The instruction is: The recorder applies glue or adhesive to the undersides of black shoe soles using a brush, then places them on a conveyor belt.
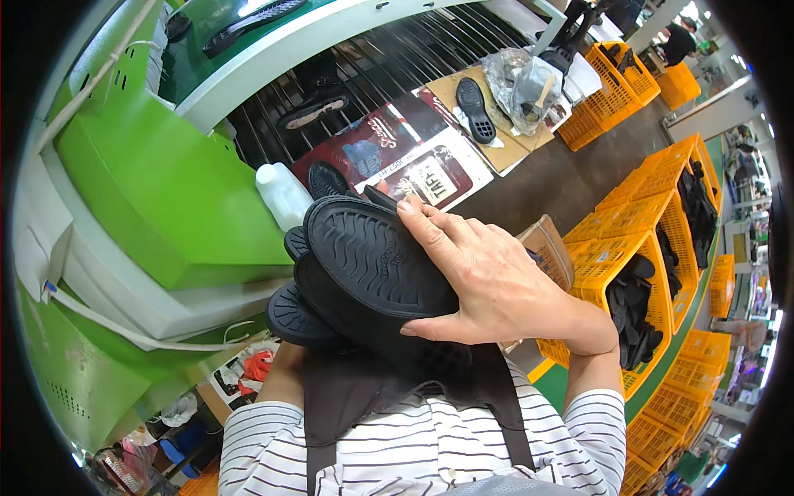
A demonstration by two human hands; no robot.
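Note:
Several black shoes are bunched together in front of my chest, soles showing. My right hand (pixel 496 277) is closed on the uppermost black shoe (pixel 372 256), whose wavy-ridged sole faces up. Its thumb lies along the near edge and its fingers reach over the far edge. Another shoe sole (pixel 299 318) with grooves juts out at lower left of the bunch. The left forearm (pixel 283 374) goes in beneath the shoes, which hide my left hand and its fingers. Just beyond the bunch stands a white plastic bottle (pixel 283 196).
Green machine housing (pixel 165 198) fills the left side. Ahead, a rack of metal bars (pixel 397 62) bears printed cardboard (pixel 356 149), a loose black sole (pixel 475 110) and a clear plastic bag (pixel 521 87). Yellow crates (pixel 608 256) holding black shoes line the right; a person (pixel 680 41) stands far off.

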